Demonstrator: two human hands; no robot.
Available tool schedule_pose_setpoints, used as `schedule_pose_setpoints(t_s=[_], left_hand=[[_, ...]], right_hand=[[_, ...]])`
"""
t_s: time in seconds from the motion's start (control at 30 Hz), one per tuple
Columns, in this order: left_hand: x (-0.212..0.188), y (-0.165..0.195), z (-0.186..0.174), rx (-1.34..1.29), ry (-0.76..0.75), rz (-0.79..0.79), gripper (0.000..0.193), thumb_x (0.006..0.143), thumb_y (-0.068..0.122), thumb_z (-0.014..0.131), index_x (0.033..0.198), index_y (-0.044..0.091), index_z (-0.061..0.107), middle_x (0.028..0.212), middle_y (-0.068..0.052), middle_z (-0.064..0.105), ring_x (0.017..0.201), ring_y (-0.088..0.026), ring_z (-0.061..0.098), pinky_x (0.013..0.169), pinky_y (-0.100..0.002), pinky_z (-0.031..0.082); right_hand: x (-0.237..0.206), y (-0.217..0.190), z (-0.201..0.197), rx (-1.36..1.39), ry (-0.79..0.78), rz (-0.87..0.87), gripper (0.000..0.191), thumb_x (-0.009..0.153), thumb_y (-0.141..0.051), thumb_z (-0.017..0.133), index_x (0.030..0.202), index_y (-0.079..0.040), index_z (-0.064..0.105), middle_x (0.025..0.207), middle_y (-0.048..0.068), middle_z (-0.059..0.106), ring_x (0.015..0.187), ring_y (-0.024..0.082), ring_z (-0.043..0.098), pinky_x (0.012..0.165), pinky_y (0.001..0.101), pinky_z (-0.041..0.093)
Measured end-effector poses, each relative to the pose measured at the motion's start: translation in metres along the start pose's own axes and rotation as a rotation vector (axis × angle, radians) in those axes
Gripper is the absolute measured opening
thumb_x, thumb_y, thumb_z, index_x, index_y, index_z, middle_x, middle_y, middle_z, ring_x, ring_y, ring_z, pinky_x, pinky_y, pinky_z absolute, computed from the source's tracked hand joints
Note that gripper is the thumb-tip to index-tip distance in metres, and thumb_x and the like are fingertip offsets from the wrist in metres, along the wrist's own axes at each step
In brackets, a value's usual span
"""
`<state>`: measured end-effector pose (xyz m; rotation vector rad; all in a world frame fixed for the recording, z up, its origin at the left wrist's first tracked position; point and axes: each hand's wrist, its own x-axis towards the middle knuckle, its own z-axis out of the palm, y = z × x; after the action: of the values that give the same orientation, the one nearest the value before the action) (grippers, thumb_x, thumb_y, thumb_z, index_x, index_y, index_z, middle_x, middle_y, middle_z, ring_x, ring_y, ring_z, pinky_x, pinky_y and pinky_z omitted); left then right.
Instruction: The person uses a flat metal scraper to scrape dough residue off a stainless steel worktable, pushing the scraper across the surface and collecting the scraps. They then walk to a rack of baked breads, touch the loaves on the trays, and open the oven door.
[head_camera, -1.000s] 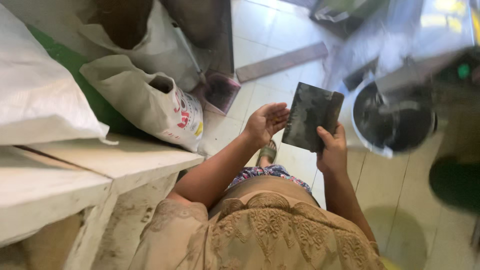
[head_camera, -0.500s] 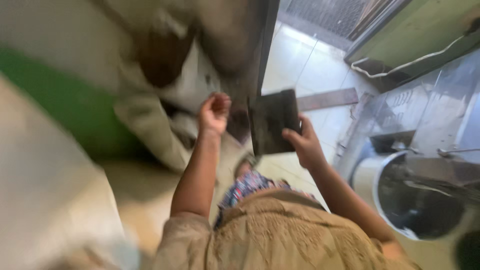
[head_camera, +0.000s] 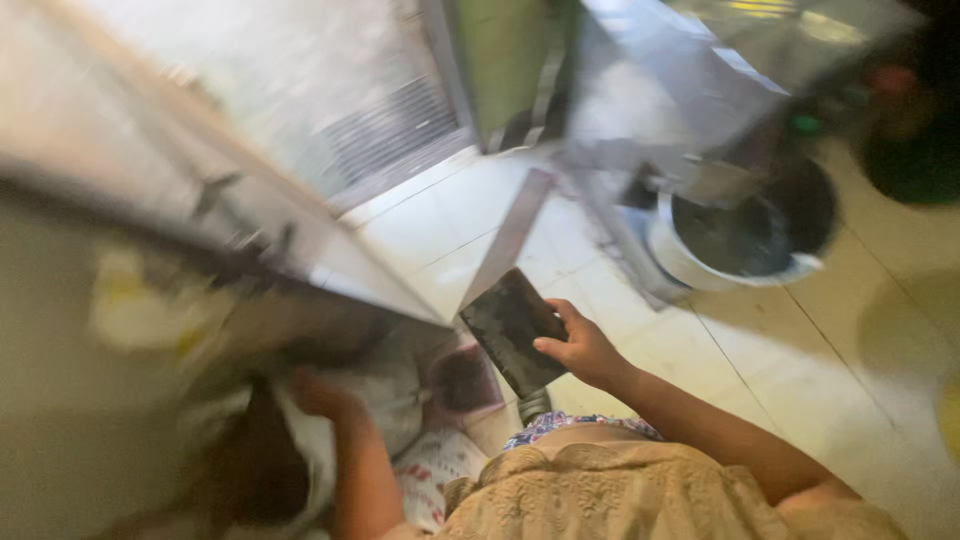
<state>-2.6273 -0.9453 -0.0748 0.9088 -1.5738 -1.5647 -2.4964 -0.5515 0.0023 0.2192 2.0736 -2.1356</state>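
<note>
The left hand (head_camera: 315, 392) has dropped from beside the plate (head_camera: 512, 330) toward a white sack (head_camera: 390, 415); its grip is blurring, indeterminable. The right hand (head_camera: 580, 348) is clasping the dark, grimy, flat plate's edge.

We see our right hand (head_camera: 580, 347) raised out front, fingers curled in a firm grip with the forearm angling back to the body, while our left hand (head_camera: 318, 392) reaches low, blurred, its fingers unclear.
</note>
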Motion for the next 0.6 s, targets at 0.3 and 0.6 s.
schedule_pose_setpoints(t_s=[0.3, 0.6], left_hand=[[-0.416, -0.076, 0.069, 0.023, -1.576, -0.748, 0.057, 0.096, 0.007, 0.044, 0.152, 0.018, 0.041, 0.158, -0.015, 0.045, 0.111, -0.037, 0.065, 0.094, -0.046, 0.052], [-0.801, 0.029, -0.132, -0.405, -2.979, 0.624, 0.056, 0.085, 0.024, 0.071, 0.139, 0.010, 0.061, 0.147, -0.012, 0.057, 0.141, -0.030, 0.049, 0.119, -0.043, 0.037]], right_hand=[[-0.210, 0.021, -0.140, -0.264, 0.792, -0.049, 0.054, 0.087, -0.017, 0.075, 0.137, -0.015, 0.055, 0.106, 0.011, 0.075, 0.094, 0.026, 0.073, 0.081, 0.0386, 0.057], [-0.631, 0.132, -0.154, -1.156, 1.412, 0.560, 0.025, 0.084, -0.016, 0.066, 0.103, -0.030, 0.076, 0.080, 0.001, 0.063, 0.080, 0.026, 0.065, 0.066, 0.0434, 0.050]])
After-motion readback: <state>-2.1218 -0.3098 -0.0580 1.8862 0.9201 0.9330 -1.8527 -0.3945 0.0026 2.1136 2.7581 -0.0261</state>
